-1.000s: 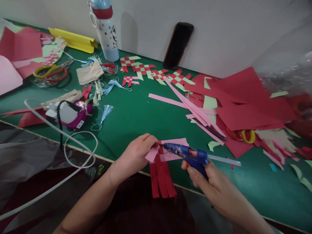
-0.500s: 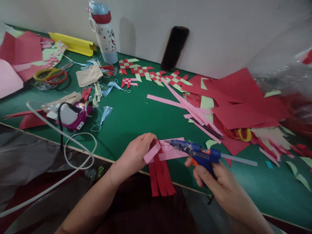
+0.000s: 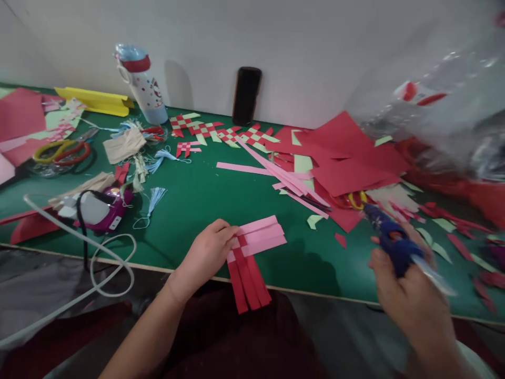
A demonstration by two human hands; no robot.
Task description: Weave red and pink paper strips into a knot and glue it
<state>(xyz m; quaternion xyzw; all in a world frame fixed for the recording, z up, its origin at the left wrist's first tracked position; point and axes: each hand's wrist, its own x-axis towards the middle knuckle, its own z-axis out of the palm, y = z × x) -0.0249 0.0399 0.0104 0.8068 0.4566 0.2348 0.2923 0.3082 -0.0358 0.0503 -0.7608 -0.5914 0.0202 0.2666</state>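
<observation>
Left hand (image 3: 211, 247) palm down, forearm angling in from lower left, wrist nearly straight; fingertips pinch the near-left corner of a woven strip piece (image 3: 250, 266). Piece sits just right of that hand: pink strips fan away rightward, red strips hang toward the body past the table edge. Right hand (image 3: 414, 300) wrapped round the handle of a blue hot-glue gun (image 3: 389, 237), thumb on the left side, forearm rising from lower right, motion-blurred; trigger pressure can't tell. Gun well apart from the piece, nose tilted away and left, clear glue stick (image 3: 434, 276) out the back. Beyond the left hand: light-blue tassel (image 3: 157, 196) to its left, loose pink strips (image 3: 284, 176) ahead right. Farther: red-green checkered woven pieces (image 3: 232, 136), then phone (image 3: 246, 97) leaning on the wall.
</observation>
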